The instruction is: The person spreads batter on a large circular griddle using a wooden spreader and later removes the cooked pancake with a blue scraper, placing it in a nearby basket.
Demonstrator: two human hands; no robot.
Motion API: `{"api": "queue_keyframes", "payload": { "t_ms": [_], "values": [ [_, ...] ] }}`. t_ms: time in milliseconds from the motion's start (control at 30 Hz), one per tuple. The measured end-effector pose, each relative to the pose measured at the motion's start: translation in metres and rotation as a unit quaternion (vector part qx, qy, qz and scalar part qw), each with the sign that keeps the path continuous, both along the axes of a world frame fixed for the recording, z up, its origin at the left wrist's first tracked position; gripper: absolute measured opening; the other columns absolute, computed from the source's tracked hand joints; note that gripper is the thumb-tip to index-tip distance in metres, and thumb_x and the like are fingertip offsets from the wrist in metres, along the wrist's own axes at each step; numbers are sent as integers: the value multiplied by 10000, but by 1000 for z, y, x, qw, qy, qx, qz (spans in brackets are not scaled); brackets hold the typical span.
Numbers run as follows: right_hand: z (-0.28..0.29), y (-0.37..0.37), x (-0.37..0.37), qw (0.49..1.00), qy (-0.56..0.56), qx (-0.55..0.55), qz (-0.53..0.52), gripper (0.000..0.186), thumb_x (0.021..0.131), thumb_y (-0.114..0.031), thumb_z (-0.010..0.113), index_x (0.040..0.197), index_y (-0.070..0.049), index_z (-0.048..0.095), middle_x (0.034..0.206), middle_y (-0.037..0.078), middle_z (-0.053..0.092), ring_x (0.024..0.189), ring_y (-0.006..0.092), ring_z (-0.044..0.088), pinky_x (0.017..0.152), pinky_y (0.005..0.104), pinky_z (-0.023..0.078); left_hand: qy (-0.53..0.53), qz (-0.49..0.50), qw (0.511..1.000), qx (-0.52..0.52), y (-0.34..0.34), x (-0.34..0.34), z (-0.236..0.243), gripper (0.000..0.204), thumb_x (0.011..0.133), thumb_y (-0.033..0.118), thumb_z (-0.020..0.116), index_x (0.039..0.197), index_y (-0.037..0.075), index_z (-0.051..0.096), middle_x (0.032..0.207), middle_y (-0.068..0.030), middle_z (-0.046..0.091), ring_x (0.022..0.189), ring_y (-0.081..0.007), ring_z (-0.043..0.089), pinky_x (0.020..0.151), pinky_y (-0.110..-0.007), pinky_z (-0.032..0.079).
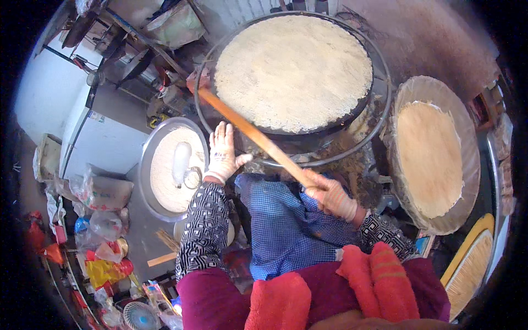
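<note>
The likeliest trouble was a torn or dented flatbread (291, 71), which lay spread across the round pan (357, 111) at 12 o'clock; a dip or sideways sweep of the wooden stick (254, 135) seemed enough to cause it, since the stick slanted close past the bread's lower-left edge. The stick could also have rapped the left hand (222, 155), whose fingertips stood near it, and a careless leftward shift of that arm might have bumped the flour bowl (144, 176) at 9 o'clock. The right hand (331, 196), toward 4 o'clock from the middle, was wrapped around the stick's near end, its forearm coming in from 5 o'clock while the stick pointed to about 10. The left hand was spread and held nothing, its fingers toward 12 o'clock, its thumb out toward 3, and its forearm rising from about 6.
</note>
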State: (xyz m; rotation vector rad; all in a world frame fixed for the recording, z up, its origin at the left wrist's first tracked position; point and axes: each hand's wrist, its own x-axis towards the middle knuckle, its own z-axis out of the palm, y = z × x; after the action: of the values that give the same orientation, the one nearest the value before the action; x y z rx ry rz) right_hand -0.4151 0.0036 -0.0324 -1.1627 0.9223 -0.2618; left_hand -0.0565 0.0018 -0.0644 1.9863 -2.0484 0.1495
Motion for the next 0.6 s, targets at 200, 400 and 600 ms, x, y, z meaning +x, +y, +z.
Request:
{"api": "queue_keyframes", "payload": {
  "t_ms": [200, 400, 600],
  "values": [
    [-44, -79, -17, 792, 300, -530, 44, 514, 898, -317, 622, 1390, -306, 474, 892, 212, 678, 747, 385, 664, 689, 468, 538, -144, 1, 978, 152, -4, 16, -30, 514, 633, 394, 807, 1000, 66, 658, 1105, -129, 635, 1174, -341, 509, 1117, -518, 247],
    [-11, -94, -67, 926, 149, -240, -249, 503, 939, -179, 593, 1423, -137, 460, 764, 18, 604, 575, 114, 507, 533, 273, 453, -191, 57, 949, 246, -14, -34, -49, 211, 836, 224, 567, 893, 164, 761, 939, -44, 732, 981, -210, 641, 879, -368, 386],
    [-41, 13, -50, 976, -12, -54, -209, 545, 922, -130, 615, 1439, -105, 444, 908, 0, 629, 552, 39, 474, 459, 204, 394, -97, 73, 957, 264, -15, -155, -27, 403, 787, 422, 658, 1027, 100, 694, 1032, -123, 683, 1005, -292, 616, 896, -448, 391]
  ]
}}
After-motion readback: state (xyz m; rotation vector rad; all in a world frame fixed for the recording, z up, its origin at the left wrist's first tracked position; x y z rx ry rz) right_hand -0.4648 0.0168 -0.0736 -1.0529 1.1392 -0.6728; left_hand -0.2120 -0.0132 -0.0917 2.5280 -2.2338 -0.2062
